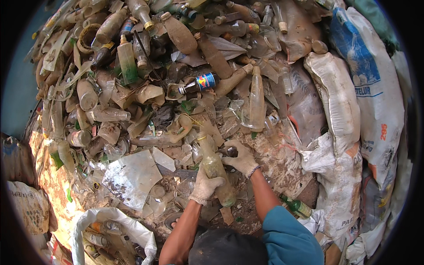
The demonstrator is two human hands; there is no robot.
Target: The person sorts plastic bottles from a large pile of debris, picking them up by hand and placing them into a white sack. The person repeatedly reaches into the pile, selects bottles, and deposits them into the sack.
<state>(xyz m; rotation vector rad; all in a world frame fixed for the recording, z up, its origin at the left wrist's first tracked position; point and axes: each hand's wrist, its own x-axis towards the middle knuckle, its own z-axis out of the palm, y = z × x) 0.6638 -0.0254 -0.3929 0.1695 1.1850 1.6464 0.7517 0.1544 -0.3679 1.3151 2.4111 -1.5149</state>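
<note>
I watch the left hand [206,185], in a pale fabric glove [202,191], clasp a dusty yellowish-clear glass bottle [213,164], tilted over brown ground [282,165]. The right hand [240,160] curls beside it, holding what, I can't tell. Dust could make it slip; jagged pale glass shards [163,160] nearby could pierce the glove.

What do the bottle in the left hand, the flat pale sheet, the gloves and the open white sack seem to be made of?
Bottle: probably glass, cloudy and dirty; it looks see-through with a faint greenish tint. Sheet: likely glass, smooth, with angular edges and whitish patches. Gloves: probably knitted fabric, matte, following the fingers closely. Sack: perhaps woven plastic; its rim is creased and slightly shiny.
</note>
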